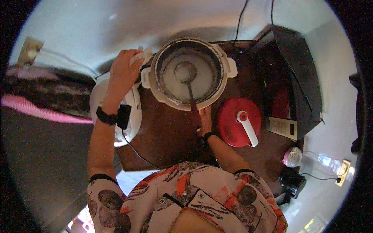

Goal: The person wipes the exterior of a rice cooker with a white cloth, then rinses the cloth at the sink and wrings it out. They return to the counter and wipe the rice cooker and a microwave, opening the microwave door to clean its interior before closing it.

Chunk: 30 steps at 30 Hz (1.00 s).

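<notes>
A large round pot [163, 99] with a pale rim and two side handles stands before me, holding a cloudy whitish liquid [204, 84]. A dark ladle [190, 90] lies with its bowl in the liquid and its handle across the near rim, towards me. My left hand [123, 67], beside the pot's left handle, has its fingers closed on a small whitish piece [144, 55], perhaps cloth. My right hand [205, 119] is at the near rim, right beside the ladle's handle. Whether it grips the handle is unclear, as its fingers are partly hidden.
A white appliance [135, 116], perhaps a rice cooker, sits under my left forearm. A red round lid [230, 125] with a white handle lies on the brown tabletop [166, 137]. Farther right are a dark box [303, 72], a pink-and-white round device [293, 157] and a black corded device [294, 185].
</notes>
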Tool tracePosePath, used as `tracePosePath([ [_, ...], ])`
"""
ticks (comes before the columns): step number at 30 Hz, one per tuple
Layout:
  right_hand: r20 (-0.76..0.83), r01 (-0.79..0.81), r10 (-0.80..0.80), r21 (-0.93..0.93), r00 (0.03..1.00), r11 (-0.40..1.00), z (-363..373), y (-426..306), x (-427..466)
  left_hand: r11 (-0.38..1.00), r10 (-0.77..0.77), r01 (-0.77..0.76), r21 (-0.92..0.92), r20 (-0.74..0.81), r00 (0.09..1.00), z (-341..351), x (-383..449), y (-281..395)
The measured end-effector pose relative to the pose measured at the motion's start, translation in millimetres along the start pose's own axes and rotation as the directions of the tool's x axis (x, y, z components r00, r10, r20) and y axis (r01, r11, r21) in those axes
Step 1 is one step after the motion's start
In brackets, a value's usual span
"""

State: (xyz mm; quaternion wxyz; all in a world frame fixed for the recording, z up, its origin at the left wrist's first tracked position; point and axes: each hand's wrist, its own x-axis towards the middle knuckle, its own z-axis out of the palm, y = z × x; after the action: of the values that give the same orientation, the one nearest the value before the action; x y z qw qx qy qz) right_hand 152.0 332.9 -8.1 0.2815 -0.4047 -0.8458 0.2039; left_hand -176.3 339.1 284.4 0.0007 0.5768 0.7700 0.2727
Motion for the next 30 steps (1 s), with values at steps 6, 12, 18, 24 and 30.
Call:
tracePosePath([
  [6,0.057,-0.037,0.033,0.072,0.998,0.997,-6.5,-2.9,1.6,0.932,0.314,-0.293,-0.215,0.069,0.947,58.7,108.0,14.7],
  [12,0.066,-0.084,0.075,0.148,0.995,0.985,-6.1,-0.6,0.9,0.879,0.460,-0.415,-0.234,0.191,0.867,125.6,137.6,63.5],
  [18,0.128,-0.172,0.147,0.216,0.981,0.961,-11.1,-2.9,5.1,0.703,0.696,-0.671,-0.235,0.418,0.584,151.8,149.5,87.0],
  [24,0.133,-0.183,0.160,0.185,0.978,0.966,-2.6,0.8,0.2,0.825,0.460,-0.564,0.032,0.540,0.705,147.5,153.2,71.5],
  [30,0.070,-0.143,0.135,0.124,0.988,0.982,-0.9,-1.9,-2.4,0.725,0.610,-0.688,-0.024,0.486,0.626,152.6,157.8,80.0],
])
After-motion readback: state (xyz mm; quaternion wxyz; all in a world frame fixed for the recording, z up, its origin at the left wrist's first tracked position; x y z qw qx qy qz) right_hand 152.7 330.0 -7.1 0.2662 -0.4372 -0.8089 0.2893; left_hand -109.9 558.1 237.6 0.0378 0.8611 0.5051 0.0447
